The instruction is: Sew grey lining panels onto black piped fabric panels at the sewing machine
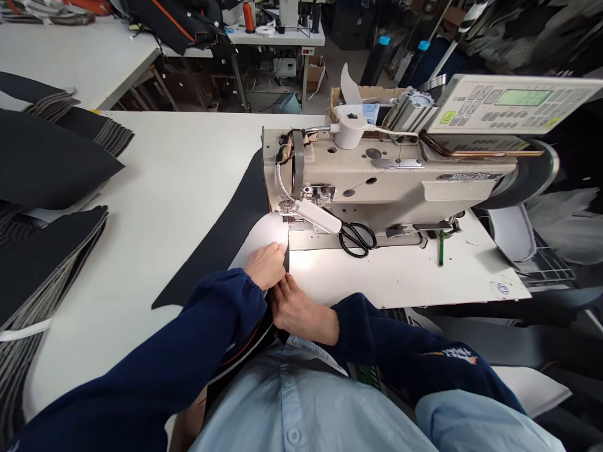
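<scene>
My left hand (266,266) is closed on the edge of a white ribbed fabric piece (257,237), in front of the sewing machine's needle area. Just below and to the right, my right hand (301,311) pinches the dark edge of the same layered work. A large black fabric panel (221,235) spreads out left of the white piece and runs under the head of the sewing machine (391,179). The needle and presser foot are mostly hidden behind a white lamp (316,215).
Black-handled scissors (358,240) lie on the machine bed, with a green marker (441,248) further right. Stacks of dark cut panels (51,157) cover the left of the white table (141,251). A control panel (513,103) and a phone (485,152) sit atop the machine.
</scene>
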The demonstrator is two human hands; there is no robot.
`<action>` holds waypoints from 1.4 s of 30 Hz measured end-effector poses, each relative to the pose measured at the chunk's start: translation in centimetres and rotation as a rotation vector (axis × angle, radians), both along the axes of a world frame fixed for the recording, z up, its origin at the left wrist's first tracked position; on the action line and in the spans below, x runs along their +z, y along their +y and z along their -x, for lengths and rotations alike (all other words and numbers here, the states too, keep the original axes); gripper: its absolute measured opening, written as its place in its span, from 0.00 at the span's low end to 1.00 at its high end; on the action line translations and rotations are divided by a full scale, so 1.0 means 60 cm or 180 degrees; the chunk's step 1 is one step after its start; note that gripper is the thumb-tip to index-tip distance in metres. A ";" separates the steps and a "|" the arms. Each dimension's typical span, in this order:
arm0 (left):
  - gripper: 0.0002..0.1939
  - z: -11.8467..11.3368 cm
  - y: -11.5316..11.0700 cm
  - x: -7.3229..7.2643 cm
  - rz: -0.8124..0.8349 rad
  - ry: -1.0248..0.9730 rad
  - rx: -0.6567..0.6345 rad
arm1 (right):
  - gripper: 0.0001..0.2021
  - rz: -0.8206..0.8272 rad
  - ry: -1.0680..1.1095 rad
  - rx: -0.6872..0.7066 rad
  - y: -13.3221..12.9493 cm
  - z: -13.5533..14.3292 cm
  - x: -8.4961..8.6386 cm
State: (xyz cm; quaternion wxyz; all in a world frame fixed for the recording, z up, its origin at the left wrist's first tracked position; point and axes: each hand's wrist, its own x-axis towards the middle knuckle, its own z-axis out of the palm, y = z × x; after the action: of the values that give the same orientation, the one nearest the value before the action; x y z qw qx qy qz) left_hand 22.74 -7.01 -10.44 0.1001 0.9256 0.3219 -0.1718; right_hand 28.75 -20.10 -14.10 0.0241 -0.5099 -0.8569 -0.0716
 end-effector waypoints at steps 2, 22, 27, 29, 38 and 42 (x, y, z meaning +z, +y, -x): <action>0.16 -0.010 0.008 -0.002 -0.0005 0.0037 0.0049 | 0.15 -0.0027 -0.0040 -0.0007 0.010 -0.007 -0.004; 0.18 0.010 0.028 0.014 0.0214 0.0040 -0.0259 | 0.17 -0.0220 -0.0204 -0.0124 0.025 0.013 -0.008; 0.18 -0.006 0.029 0.020 0.0139 0.0163 -0.0243 | 0.12 -0.0198 -0.0029 -0.0225 0.024 0.029 -0.017; 0.17 -0.002 0.027 0.019 0.0127 0.0162 -0.0346 | 0.11 -0.0080 -0.0002 -0.0196 0.036 0.018 -0.021; 0.17 -0.010 0.037 0.003 -0.0074 0.0070 -0.0365 | 0.10 0.0090 0.0038 -0.0276 0.047 0.022 -0.003; 0.18 -0.015 0.042 0.006 -0.0140 0.0042 -0.0337 | 0.10 -0.0008 0.0125 -0.0329 0.047 0.026 -0.012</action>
State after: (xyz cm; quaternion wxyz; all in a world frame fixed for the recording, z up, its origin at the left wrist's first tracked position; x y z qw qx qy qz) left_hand 23.61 -4.47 -10.10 0.0684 0.9422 0.2768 -0.1759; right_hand 27.20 -17.31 -14.83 0.0377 -0.5548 -0.8287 -0.0639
